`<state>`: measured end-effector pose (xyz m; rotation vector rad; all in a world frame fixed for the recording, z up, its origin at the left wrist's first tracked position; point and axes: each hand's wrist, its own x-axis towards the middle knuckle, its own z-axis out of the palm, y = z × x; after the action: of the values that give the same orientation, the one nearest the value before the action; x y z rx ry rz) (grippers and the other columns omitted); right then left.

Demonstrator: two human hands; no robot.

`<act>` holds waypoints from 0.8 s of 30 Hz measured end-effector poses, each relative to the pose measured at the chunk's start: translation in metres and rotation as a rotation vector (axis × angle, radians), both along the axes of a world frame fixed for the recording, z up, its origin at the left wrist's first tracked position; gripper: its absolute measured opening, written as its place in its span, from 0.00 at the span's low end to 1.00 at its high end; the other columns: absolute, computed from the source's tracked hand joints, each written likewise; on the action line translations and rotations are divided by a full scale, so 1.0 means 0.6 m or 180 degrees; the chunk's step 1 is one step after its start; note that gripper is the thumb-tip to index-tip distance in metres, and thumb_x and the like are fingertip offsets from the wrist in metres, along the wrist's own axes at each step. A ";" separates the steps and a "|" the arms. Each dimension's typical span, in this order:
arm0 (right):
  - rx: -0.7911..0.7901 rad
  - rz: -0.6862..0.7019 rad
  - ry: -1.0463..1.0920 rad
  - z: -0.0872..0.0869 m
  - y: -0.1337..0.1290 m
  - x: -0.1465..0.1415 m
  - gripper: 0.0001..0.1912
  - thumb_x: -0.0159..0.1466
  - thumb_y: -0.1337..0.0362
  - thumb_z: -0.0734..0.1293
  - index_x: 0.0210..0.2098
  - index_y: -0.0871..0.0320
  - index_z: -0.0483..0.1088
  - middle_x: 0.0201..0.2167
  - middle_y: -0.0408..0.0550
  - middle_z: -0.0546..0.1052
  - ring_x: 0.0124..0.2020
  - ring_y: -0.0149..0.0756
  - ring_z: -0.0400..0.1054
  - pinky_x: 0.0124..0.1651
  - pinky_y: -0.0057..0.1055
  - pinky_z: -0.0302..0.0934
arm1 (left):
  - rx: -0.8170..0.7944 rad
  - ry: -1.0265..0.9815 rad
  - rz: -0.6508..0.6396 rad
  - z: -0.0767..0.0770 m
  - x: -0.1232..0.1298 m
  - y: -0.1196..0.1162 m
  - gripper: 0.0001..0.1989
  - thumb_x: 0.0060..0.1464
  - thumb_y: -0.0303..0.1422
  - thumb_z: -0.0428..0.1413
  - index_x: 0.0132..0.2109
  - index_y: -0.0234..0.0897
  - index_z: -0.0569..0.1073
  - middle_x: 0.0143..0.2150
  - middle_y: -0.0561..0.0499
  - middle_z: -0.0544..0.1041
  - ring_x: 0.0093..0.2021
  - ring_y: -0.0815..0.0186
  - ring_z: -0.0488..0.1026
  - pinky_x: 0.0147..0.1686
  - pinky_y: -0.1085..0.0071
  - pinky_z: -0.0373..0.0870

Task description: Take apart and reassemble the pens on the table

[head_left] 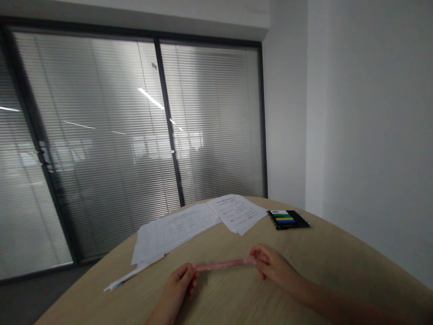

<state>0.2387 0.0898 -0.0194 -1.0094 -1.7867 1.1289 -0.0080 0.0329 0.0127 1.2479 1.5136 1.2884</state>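
Now, both hands hold one pink strip (pixel 225 265) in front of the person, over the light wood desk (pixel 304 271): the left hand (pixel 179 284) pinches its left end, and the right hand (pixel 272 264) pinches its right end, with the fingers pressed together on it. Farther ahead on the desk lie printed papers (pixel 203 219), beside a black pack of colour markers (pixel 288 220), but their writing is too small for reading.
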 end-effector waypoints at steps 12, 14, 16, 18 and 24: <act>0.0293 -0.0277 -0.0529 -0.001 0.000 0.007 0.09 0.58 0.60 0.58 0.25 0.56 0.64 0.16 0.37 0.63 0.20 0.28 0.60 0.25 0.24 0.52 | -0.0050 -0.0056 0.0100 0.005 0.003 -0.005 0.22 0.33 0.53 0.56 0.19 0.37 0.65 0.14 0.59 0.62 0.14 0.73 0.58 0.14 0.77 0.56; 0.0176 -0.0238 -0.0414 -0.005 0.002 0.005 0.08 0.58 0.59 0.58 0.27 0.56 0.63 0.15 0.36 0.62 0.19 0.28 0.59 0.23 0.24 0.51 | -0.0062 -0.0085 0.0083 0.006 0.003 -0.006 0.22 0.32 0.53 0.56 0.18 0.37 0.65 0.13 0.59 0.62 0.14 0.73 0.58 0.14 0.77 0.56; 0.0072 -0.0166 -0.0273 -0.008 0.005 0.004 0.08 0.57 0.58 0.59 0.29 0.56 0.63 0.15 0.35 0.61 0.18 0.28 0.58 0.22 0.23 0.51 | -0.0035 -0.0116 0.0104 0.006 0.003 -0.007 0.22 0.33 0.53 0.56 0.19 0.37 0.65 0.14 0.59 0.62 0.14 0.73 0.58 0.14 0.77 0.56; 0.0003 -0.0115 -0.0138 -0.011 0.008 0.003 0.09 0.57 0.57 0.59 0.29 0.56 0.62 0.15 0.34 0.60 0.17 0.28 0.57 0.21 0.23 0.50 | 0.0001 -0.0145 0.0140 0.005 0.003 -0.008 0.22 0.34 0.53 0.56 0.19 0.37 0.65 0.14 0.58 0.63 0.15 0.73 0.59 0.14 0.77 0.56; -0.0014 -0.0236 -0.0131 -0.015 0.011 0.008 0.11 0.57 0.54 0.59 0.31 0.55 0.62 0.15 0.34 0.62 0.18 0.27 0.58 0.21 0.23 0.50 | -0.0081 -0.0202 0.0150 -0.007 -0.002 0.003 0.23 0.30 0.54 0.56 0.19 0.37 0.64 0.13 0.60 0.61 0.13 0.74 0.57 0.13 0.77 0.55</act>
<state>0.2435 0.0964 -0.0285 -1.0999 -1.7648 1.0739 -0.0093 0.0349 0.0086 1.1508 1.5178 1.3228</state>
